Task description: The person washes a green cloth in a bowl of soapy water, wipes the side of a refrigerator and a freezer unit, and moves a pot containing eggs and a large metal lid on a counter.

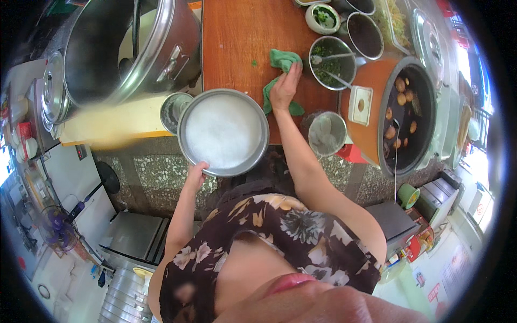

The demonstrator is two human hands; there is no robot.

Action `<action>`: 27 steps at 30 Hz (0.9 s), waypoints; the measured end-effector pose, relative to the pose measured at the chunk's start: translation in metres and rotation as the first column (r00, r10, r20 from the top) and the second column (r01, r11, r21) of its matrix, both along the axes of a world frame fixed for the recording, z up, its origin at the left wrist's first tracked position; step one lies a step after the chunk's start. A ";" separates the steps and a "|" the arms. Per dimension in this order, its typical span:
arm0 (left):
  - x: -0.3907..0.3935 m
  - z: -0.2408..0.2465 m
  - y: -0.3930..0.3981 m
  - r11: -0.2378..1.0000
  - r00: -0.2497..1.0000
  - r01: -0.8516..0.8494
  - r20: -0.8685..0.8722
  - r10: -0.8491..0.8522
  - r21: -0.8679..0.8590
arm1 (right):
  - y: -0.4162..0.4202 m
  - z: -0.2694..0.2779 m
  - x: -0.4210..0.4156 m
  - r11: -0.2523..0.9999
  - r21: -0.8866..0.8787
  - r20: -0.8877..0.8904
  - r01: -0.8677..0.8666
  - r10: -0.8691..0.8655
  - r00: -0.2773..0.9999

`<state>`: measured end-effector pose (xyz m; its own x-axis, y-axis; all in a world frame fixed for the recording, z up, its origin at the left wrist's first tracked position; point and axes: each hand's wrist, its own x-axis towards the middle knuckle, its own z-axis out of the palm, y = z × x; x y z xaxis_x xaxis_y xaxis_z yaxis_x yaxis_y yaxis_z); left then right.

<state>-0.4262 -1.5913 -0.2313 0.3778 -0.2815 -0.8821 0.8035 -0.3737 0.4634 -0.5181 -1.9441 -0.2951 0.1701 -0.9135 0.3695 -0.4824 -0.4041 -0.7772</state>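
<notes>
My left hand (197,176) grips the near rim of a round metal basin (223,128). White foam or a cloudy white liquid fills the basin; I cannot tell which. On the reddish-brown wooden tabletop (238,36), my right hand (286,87) lies over a green cloth (285,59), with its fingers on the upper part. More of the cloth shows on both sides of the wrist. A small green scrap (254,63) rests on the wood left of the cloth. Right of my right hand stands a metal pot (332,60) of chopped greens with spoons in it.
A large steel pot (161,60) stands at the left. At the right, a big orange-sided pot (365,105) holds dark broth with eggs and a ladle. A clear-walled container (327,133) sits beside my right forearm. Behind are a white bowl of greens (323,19) and a dark-filled pot (365,35).
</notes>
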 end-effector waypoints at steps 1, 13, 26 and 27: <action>0.000 0.000 0.002 1.000 1.000 0.010 -0.010 -0.010 0.017 | 0.001 0.004 0.009 0.999 0.031 -0.185 0.041 -0.034 0.982; -0.004 0.016 -0.006 0.967 1.000 0.008 -0.011 -0.006 0.256 | -0.164 -0.010 0.206 0.971 -0.008 -0.433 0.238 -0.218 0.875; 0.001 0.015 0.003 0.988 0.989 -0.148 0.009 0.149 -0.039 | -0.067 0.002 0.099 0.646 -0.037 -0.624 -0.763 0.581 0.522; 0.003 0.019 0.006 0.987 0.988 -0.155 0.015 0.156 -0.049 | -0.037 0.007 0.080 0.650 0.014 -0.635 -0.760 0.593 0.495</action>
<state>-0.4232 -1.5849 -0.2127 0.4366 -0.2593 -0.8614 0.8410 -0.2223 0.4932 -0.4378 -1.9812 -0.2878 0.9341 -0.3167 0.1647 -0.2587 -0.9185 -0.2990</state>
